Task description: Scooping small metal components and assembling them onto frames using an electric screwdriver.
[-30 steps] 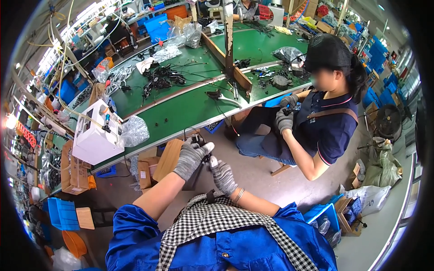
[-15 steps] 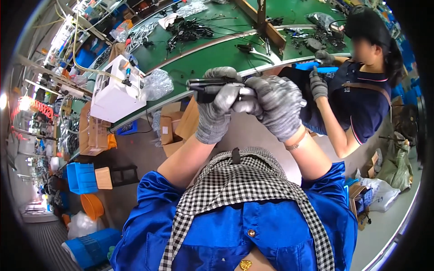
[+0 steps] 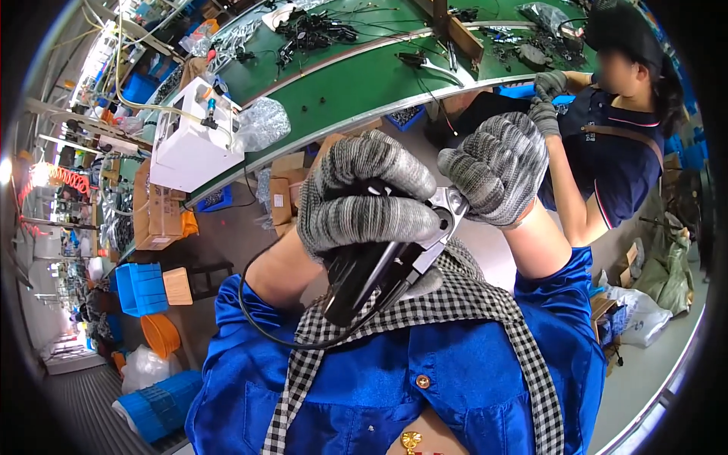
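My left hand, in a grey knit glove, is closed around a glossy black device with a silver metal bracket at one end. The device tilts down toward my checked apron, and a thin black cable loops below it past my left forearm. Just right of the bracket is my gloved right hand, its fingers curled tight. What lies inside that fist, if anything, is hidden. Whether the fist touches the bracket I cannot tell.
A green workbench carries black cabled parts, pliers, a white machine and a plastic bag. A co-worker in gloves stands at right. Cardboard boxes and a blue crate sit at left.
My left hand has come nearer and turned, so the device now points down toward my apron with its cable showing. My right hand has moved right, apart from the left. The co-worker's hands have come together.
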Tool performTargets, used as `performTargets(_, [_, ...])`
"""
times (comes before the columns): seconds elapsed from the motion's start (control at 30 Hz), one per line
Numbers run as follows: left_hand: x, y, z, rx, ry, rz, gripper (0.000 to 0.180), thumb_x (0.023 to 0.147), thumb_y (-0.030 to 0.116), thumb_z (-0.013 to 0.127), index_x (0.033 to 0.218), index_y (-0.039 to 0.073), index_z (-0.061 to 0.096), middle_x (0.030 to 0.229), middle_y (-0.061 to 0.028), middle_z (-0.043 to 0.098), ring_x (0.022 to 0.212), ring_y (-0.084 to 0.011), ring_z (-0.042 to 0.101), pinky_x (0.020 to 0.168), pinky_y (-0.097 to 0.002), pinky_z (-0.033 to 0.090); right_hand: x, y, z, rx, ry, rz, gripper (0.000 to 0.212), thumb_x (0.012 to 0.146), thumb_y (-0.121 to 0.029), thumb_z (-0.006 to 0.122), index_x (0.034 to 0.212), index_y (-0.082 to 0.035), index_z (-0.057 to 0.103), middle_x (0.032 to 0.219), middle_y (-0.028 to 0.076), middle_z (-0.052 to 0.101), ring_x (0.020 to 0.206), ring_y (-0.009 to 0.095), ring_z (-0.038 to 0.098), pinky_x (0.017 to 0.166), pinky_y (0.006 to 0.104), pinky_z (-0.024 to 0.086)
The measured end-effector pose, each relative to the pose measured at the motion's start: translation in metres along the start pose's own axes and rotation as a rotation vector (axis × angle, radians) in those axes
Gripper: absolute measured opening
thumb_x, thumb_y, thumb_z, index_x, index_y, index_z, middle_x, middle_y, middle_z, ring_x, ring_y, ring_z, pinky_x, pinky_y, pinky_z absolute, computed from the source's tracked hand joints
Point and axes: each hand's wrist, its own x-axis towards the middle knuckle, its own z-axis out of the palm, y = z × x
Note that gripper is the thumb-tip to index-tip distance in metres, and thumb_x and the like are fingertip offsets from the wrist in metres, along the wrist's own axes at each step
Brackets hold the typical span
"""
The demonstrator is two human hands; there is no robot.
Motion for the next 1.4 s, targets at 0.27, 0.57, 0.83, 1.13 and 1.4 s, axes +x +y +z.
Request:
performTargets(0.27, [0.004,-0.005,-0.011,0.007,-0.179,0.156,0.031,0.065,0.017,0.072,0.093,0.004,0.069,0.092,-0.0170,0.063,0.078,-0.0241,0.062,0.062,-0.0308,0.049,0.000,0.005,-0.006,0.080,-0.021,-0.035,0.021,0.061,-0.025,0.059,0.081,-0.019,0.065,0.078,0.001,0.061,0.067,0.021,0.058,0.050,0.0355,0.045])
performTargets(0.57, [0.002,-0.001,-0.007,-0.049,-0.207,-0.034,0.023,0.070,0.012,0.068,0.091,0.003,0.068,0.095,-0.0186,0.063,0.082,-0.0262,0.063,0.071,-0.0344,0.052,0.001,0.008,-0.004,0.284,0.018,0.118,0.017,0.052,-0.023,0.067,0.068,-0.019,0.066,0.062,0.002,0.056,0.061,0.025,0.055,0.052,0.0389,0.041])
performTargets(0.83, [-0.002,0.000,0.002,-0.259,0.119,-0.670,0.026,0.085,0.023,0.061,0.107,0.008,0.058,0.102,-0.0180,0.060,0.092,-0.0264,0.063,0.077,-0.0402,0.054,-0.007,0.027,0.015,0.166,0.092,0.052,0.015,0.064,-0.023,0.061,0.077,-0.018,0.064,0.075,0.003,0.061,0.062,0.023,0.057,0.046,0.0361,0.044])
performTargets(1.13, [-0.012,-0.020,0.005,-0.486,0.202,-0.901,0.039,0.090,0.030,0.052,0.116,0.002,0.051,0.103,-0.0103,0.061,0.090,-0.0209,0.061,0.079,-0.0315,0.050,-0.007,0.002,0.048,0.792,0.152,0.545,0.034,0.075,-0.042,0.067,0.073,-0.008,0.061,0.060,0.006,0.056,0.053,0.021,0.054,0.051,0.0328,0.044])
performTargets(1.4, [-0.044,-0.056,0.010,-0.043,0.201,-0.870,0.048,0.078,0.026,0.070,0.114,0.001,0.050,0.093,-0.0061,0.063,0.077,-0.0162,0.061,0.070,-0.0262,0.050,-0.031,-0.064,0.068,1.321,0.076,1.227,0.055,0.089,-0.056,0.046,0.070,-0.006,0.056,0.054,-0.001,0.052,0.045,0.013,0.048,0.045,0.0305,0.041])
